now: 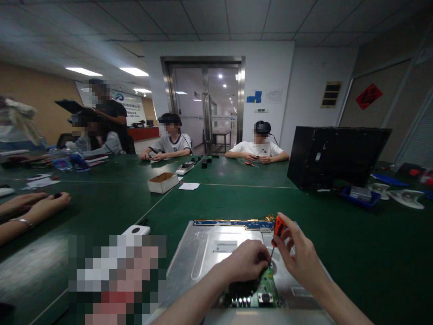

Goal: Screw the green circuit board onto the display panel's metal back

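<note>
My right hand (pixel 296 246) grips the orange and black handle of a screwdriver (pixel 279 225) between thumb and fingers. The screwdriver stands nearly upright, its thin shaft pointing down at the upper edge of a green circuit board (pixel 269 284). Close beside the shaft, my left hand (pixel 248 259) has its fingers bent together near the tip; what they hold, if anything, is hidden. The board sits on a large silvery metal panel (pixel 182 262), which has a blue circuit strip (pixel 223 223) along its far edge. A dark part lies under my left wrist.
A black monitor casing (pixel 338 155) and a blue tray (pixel 360 197) stand at the right. An open carton (pixel 163 183) and a white power strip (pixel 135 230) lie left of centre. Other people sit around the green table (pixel 230 198); one person's hands (pixel 37 205) are at left.
</note>
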Available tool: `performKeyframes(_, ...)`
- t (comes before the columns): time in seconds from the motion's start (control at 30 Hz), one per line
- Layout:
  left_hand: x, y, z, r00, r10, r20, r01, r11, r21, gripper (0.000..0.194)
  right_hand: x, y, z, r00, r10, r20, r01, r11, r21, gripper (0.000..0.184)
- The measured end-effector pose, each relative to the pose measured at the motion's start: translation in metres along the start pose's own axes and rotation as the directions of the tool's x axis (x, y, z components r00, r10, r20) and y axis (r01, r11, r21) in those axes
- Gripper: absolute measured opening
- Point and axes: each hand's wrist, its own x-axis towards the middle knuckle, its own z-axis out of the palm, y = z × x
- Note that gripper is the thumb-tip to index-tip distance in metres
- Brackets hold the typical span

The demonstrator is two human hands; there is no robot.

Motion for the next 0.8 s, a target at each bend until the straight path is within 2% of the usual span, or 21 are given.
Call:
performKeyframes(0.17,-0.0010,0.0005,0.0010,1.000,-0.003,-0.008,0.003,1.000,-0.010,0.019,-0.0041,0.0076,0.0025,0.998,0.009,-0.066,-0.011,1.000,-0.017,0.037)
performKeyframes(0.3,-0.0015,0.0012,0.0014,1.000,-0.031,0.000,0.031,0.999,-0.005,0.022,-0.0066,0.0102,0.0065,0.993,0.020,-0.120,-0.015,0.999,0.039,0.035)
performKeyframes(0.53,0.0000,0.0006,0.0010,1.000,-0.022,0.012,0.022,1.000,0.001,0.021,-0.0057,0.0067,0.0050,0.997,0.031,-0.071,-0.027,0.998,0.055,0.036)
performKeyframes(0.8,-0.0011,0.0015,0.0001,1.000,-0.023,0.003,0.023,1.000,-0.016,0.019,0.0024,0.0007,-0.0019,0.998,-0.056,-0.012,0.057,0.998,0.026,0.035)
